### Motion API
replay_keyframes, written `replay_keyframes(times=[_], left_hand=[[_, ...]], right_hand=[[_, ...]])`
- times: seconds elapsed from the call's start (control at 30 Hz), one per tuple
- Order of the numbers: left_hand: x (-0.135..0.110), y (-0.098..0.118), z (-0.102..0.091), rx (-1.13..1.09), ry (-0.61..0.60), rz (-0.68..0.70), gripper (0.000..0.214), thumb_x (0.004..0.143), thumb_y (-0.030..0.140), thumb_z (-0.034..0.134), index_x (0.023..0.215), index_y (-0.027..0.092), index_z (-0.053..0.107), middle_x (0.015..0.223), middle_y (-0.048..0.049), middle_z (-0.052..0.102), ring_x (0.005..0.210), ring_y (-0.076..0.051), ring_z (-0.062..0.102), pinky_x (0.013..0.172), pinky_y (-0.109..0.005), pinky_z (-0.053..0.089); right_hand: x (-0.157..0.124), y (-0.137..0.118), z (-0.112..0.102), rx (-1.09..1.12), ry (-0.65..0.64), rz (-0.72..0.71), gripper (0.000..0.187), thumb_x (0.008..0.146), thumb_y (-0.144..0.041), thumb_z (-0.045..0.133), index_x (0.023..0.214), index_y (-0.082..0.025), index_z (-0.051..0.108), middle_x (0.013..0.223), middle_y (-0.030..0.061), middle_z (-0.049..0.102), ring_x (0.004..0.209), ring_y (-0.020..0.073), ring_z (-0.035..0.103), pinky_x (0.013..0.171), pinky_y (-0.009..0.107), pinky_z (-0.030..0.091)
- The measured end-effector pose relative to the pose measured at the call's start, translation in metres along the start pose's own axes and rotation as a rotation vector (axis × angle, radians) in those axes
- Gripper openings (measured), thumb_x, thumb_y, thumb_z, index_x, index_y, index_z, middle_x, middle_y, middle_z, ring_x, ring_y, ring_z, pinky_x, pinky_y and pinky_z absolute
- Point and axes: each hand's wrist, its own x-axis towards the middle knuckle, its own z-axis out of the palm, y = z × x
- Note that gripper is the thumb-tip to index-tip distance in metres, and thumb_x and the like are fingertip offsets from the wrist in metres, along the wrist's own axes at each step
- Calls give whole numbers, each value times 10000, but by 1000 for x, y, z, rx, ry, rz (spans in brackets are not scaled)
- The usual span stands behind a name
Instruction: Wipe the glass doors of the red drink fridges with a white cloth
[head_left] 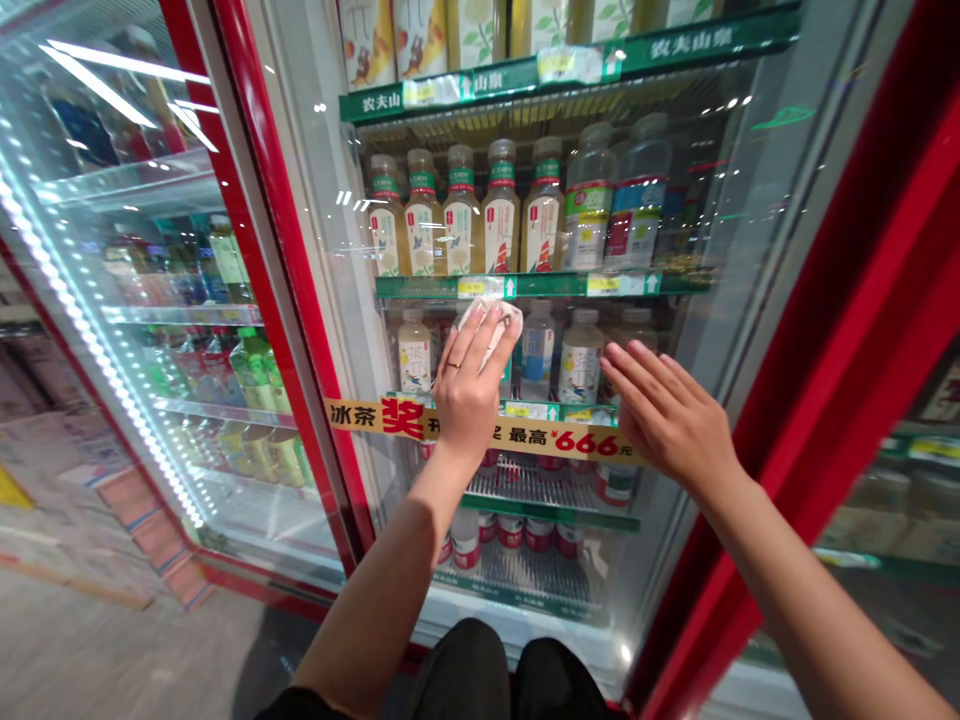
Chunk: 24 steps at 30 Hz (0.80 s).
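My left hand (471,375) presses a white cloth (501,322) flat against the glass door (697,300) of a drinks fridge, fingers stretched over the cloth, a ring on one finger. My right hand (664,412) lies flat and open on the same glass, a little lower and to the right, holding nothing. Behind the glass stand rows of bottled tea (459,215) and clear bottles (589,205) on green-edged shelves. A yellow sticker strip (367,415) with red writing runs across the door under both hands.
The fridge has red frames, one post (262,230) on the left and a wide one (862,330) on the right. A second lit fridge (150,300) with green bottles stands to the left. Small cans (525,530) sit on the low shelves. My dark-trousered knees (510,675) are at the bottom.
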Motion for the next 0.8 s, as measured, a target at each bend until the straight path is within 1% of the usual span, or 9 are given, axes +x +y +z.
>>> replay_keyframes(times=[0.1, 0.17, 0.3, 0.37, 0.43, 0.53, 0.63, 0.7, 0.8], left_hand=[[-16, 12, 0, -19, -35, -29, 671, 1073, 16, 432, 1673, 316, 449, 1604, -40, 646, 1611, -193, 468, 1364, -457, 417], [-20, 21, 2, -13, -64, -2, 644, 1073, 22, 454, 1659, 288, 477, 1600, -51, 649, 1610, -195, 470, 1366, -445, 412], [-5, 26, 9, 11, -103, 103, 565, 1080, 50, 498, 1598, 266, 566, 1598, -50, 651, 1613, -182, 464, 1377, -391, 373], [5, 22, 11, 10, -78, 116, 551, 1081, 44, 495, 1573, 271, 594, 1593, -41, 657, 1608, -175, 471, 1377, -382, 367], [10, 17, 10, 1, -22, 87, 546, 1080, 22, 472, 1539, 273, 627, 1573, -33, 676, 1595, -166, 489, 1369, -375, 378], [2, 16, 7, -21, 20, 17, 569, 1076, 4, 444, 1535, 283, 631, 1557, -30, 689, 1590, -162, 496, 1360, -381, 399], [-11, 25, 5, -40, -13, -20, 601, 1078, 14, 439, 1592, 295, 570, 1565, -36, 682, 1596, -173, 490, 1361, -414, 407], [-13, 31, 7, -50, -28, -5, 590, 1082, 29, 451, 1599, 289, 562, 1566, -39, 681, 1598, -175, 488, 1365, -414, 401], [-1, 34, 12, -42, -32, 70, 535, 1087, 46, 473, 1557, 263, 610, 1566, -40, 682, 1594, -170, 493, 1367, -378, 385]], right_hand=[[-5, -1, 4, -3, -1, 9, 887, 1014, -78, 560, 1773, -268, 142, 1680, 51, 518, 1533, 252, 567, 1280, 439, 492], [-7, -1, 6, -12, 11, 10, 879, 1016, -87, 564, 1772, -258, 152, 1681, 56, 515, 1532, 253, 570, 1288, 435, 480], [-7, -1, 7, -25, 16, 1, 871, 1006, -77, 578, 1768, -223, 184, 1684, 69, 511, 1550, 250, 549, 1317, 421, 443], [-8, -1, 7, -16, 13, -2, 873, 999, -68, 579, 1767, -210, 189, 1687, 76, 510, 1563, 250, 533, 1328, 418, 428], [-8, -1, 7, -1, 11, 1, 875, 1000, -65, 570, 1769, -215, 181, 1690, 76, 511, 1570, 250, 525, 1330, 418, 424], [-8, -1, 7, 17, 9, 12, 879, 1010, -73, 560, 1773, -236, 155, 1691, 67, 515, 1569, 248, 528, 1325, 420, 431], [-8, -2, 7, 17, 12, 20, 877, 1018, -83, 562, 1774, -242, 148, 1687, 66, 518, 1568, 252, 530, 1321, 426, 438], [-8, -2, 7, 1, 18, 15, 871, 1018, -85, 564, 1773, -233, 157, 1682, 70, 523, 1566, 254, 531, 1318, 429, 441], [-8, -2, 7, -22, 14, 4, 870, 1015, -84, 569, 1772, -213, 161, 1673, 80, 532, 1559, 256, 539, 1313, 424, 443]])
